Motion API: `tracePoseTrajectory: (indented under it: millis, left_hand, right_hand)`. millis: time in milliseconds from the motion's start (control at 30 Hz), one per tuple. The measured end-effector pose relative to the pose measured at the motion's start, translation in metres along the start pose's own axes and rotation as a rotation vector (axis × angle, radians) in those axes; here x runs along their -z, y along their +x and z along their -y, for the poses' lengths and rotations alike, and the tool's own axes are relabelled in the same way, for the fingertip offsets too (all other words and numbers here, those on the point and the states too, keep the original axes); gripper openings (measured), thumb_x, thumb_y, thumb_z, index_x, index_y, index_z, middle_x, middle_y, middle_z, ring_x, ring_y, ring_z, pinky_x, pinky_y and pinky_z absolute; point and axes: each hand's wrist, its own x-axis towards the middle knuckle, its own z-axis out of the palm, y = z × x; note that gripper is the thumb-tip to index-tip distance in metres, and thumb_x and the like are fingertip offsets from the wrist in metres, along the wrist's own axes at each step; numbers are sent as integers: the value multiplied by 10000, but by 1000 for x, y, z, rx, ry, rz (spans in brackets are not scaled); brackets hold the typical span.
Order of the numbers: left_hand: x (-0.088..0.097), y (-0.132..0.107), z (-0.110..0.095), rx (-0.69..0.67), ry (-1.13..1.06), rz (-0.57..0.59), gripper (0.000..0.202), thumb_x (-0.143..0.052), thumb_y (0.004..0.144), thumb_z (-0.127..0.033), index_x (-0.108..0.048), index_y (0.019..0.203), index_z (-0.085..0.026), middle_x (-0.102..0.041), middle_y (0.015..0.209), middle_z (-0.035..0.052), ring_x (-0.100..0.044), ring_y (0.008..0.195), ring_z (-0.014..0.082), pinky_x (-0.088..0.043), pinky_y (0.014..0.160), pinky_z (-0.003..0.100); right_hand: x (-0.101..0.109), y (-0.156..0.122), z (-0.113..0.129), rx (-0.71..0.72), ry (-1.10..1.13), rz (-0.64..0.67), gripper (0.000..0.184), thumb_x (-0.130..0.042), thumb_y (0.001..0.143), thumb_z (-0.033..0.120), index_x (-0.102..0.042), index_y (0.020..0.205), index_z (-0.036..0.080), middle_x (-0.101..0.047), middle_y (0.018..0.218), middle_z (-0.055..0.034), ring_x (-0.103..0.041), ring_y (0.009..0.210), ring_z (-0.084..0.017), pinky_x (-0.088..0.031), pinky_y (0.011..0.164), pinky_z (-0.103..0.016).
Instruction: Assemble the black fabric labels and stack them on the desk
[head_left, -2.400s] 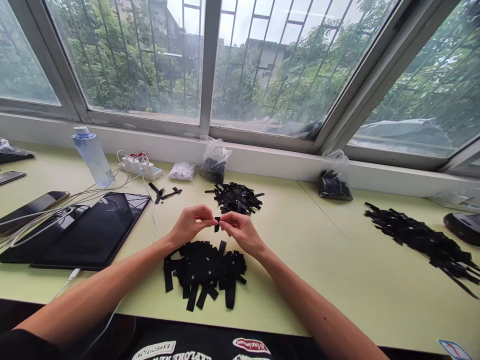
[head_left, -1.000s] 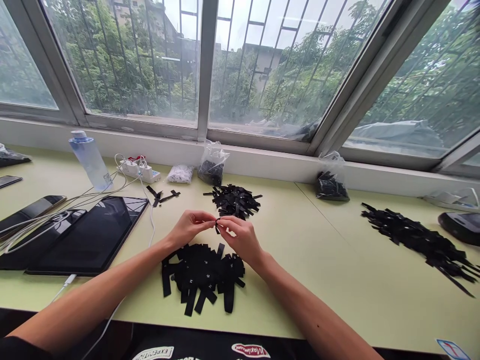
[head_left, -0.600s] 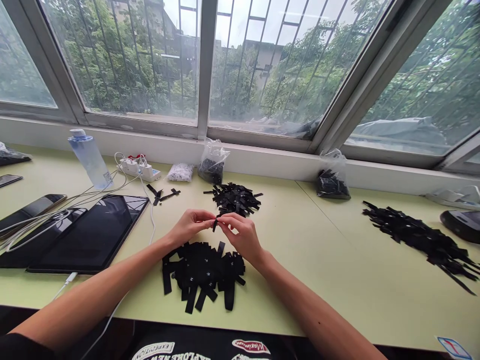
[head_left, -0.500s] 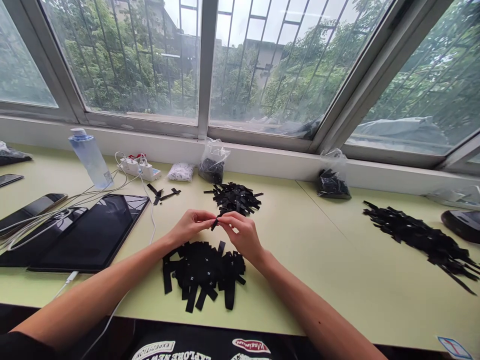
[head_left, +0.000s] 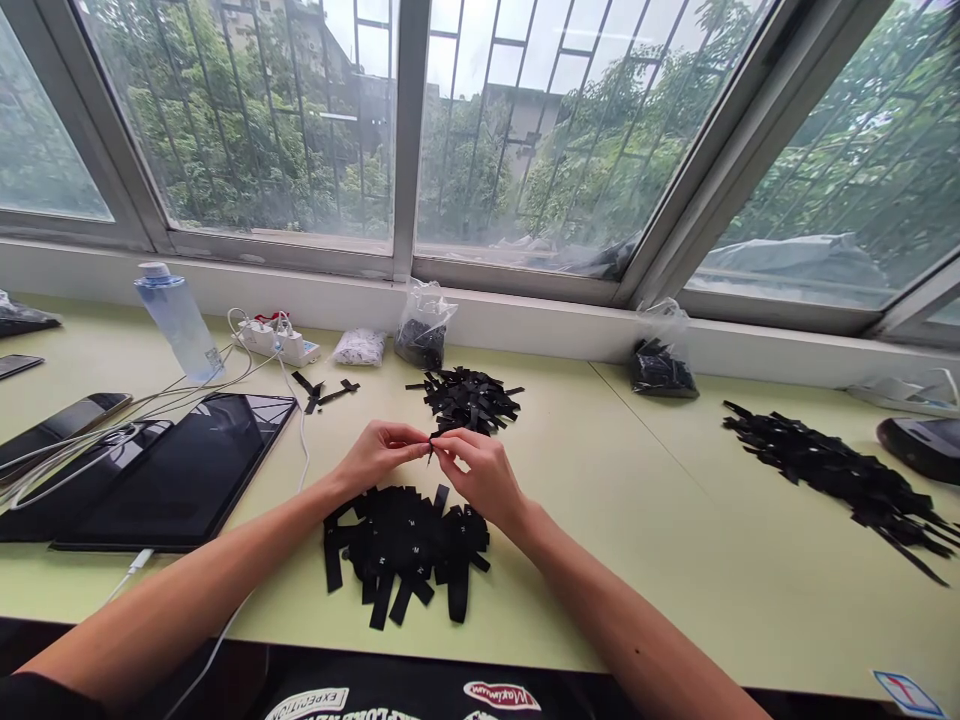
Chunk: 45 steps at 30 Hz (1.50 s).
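Note:
Between the fingertips of both hands is a small black fabric strip, mostly covered by the fingers. My left hand pinches it from the left, and my right hand pinches it from the right, thumb and fingertips together. Just below the hands lies a heap of black fabric strips, several marked with a white "M". Beyond the fingers sits a second pile of black strips with small white marks.
At the left are a tablet, phones, cables, a water bottle and a power strip. Plastic bags of black pieces stand along the window sill. A long pile of black strips lies on the right of the table.
The strip between my fingertips has turned from slanting down-left to nearly upright and narrower, less of it showing. Both hands stay in almost the same place.

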Motion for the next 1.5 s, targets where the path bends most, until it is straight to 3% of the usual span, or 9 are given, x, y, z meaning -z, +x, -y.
tracePoseTrajectory:
  millis: [300, 633, 867, 1500]
  left_hand:
    - [2, 0, 2, 0, -19, 7, 260, -761, 822, -369, -794, 943, -141, -777, 935, 90, -694, 858, 197, -543, 803, 286]
    - [1, 0, -1, -15, 9, 33, 283, -711, 858, -404, -783, 928, -140, -763, 926, 93, -675, 851, 194, -530, 804, 291]
    - [0, 0, 1, -4, -13, 51, 275, -714, 858, -391, -781, 960, -144, -768, 936, 84, -686, 870, 195, -531, 823, 287]
    - [4, 2, 11, 16, 46, 47, 280, -695, 868, -380, -779, 967, -131, -774, 955, 85, -699, 873, 203, -538, 814, 285]
  right_hand:
    - [4, -1, 3, 78, -259, 106, 224, -497, 988, 125, -700, 1030, 210, -755, 1010, -64, -684, 834, -187, -473, 748, -327]
    - [7, 2, 4, 111, -323, 182, 229, -475, 976, 93, -670, 1047, 189, -737, 991, -82, -669, 861, -195, -451, 756, -328]
    - [7, 2, 7, 107, -372, 239, 197, -461, 990, 118, -649, 986, 177, -718, 933, -77, -635, 757, -176, -435, 698, -319]
    - [2, 1, 9, 105, -479, 271, 182, -457, 1014, 183, -606, 910, 175, -671, 860, -35, -565, 686, -149, -386, 687, -311]
